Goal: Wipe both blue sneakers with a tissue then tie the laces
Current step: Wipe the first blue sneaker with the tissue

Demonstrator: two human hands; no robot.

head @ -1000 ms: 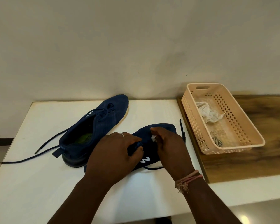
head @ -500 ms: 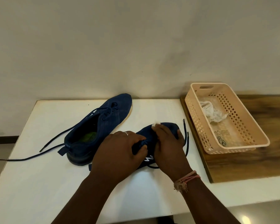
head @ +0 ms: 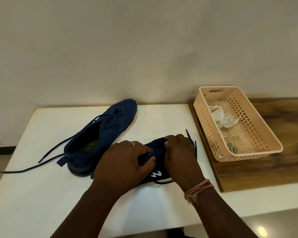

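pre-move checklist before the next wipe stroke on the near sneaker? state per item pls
1. Left hand steadies near sneaker: ok.
2. Tissue in right hand grip: ok, only a white scrap shows.
3. Tissue touching the upper: cannot tell.
4. Near sneaker's laces tied: not ok, loose ends trail.
5. Far sneaker laces tied: not ok, trailing across the table.
6. Far sneaker wiped: cannot tell.
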